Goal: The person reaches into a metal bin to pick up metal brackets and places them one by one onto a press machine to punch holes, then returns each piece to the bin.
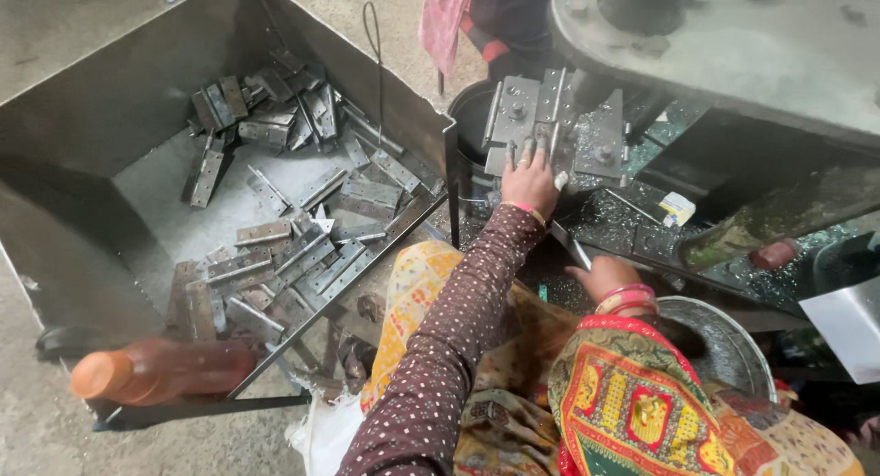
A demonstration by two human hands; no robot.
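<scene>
Steel hinge plates (550, 118) under our left hand (530, 178), grip released, fingers flat; right hand (605, 276) partly hidden, grip unclear.

My left hand (530, 178) rests flat, fingers spread, on a grey metal fixture (559, 127): flat plates, bolted and ribbed, set at the press bed beside a black round container. A small pale piece sits at the thumb tip. My right hand (605, 276), bangled at the wrist, lies low on the dark, swarf-littered bed, just beside a thin metal strip (573, 247).
</scene>
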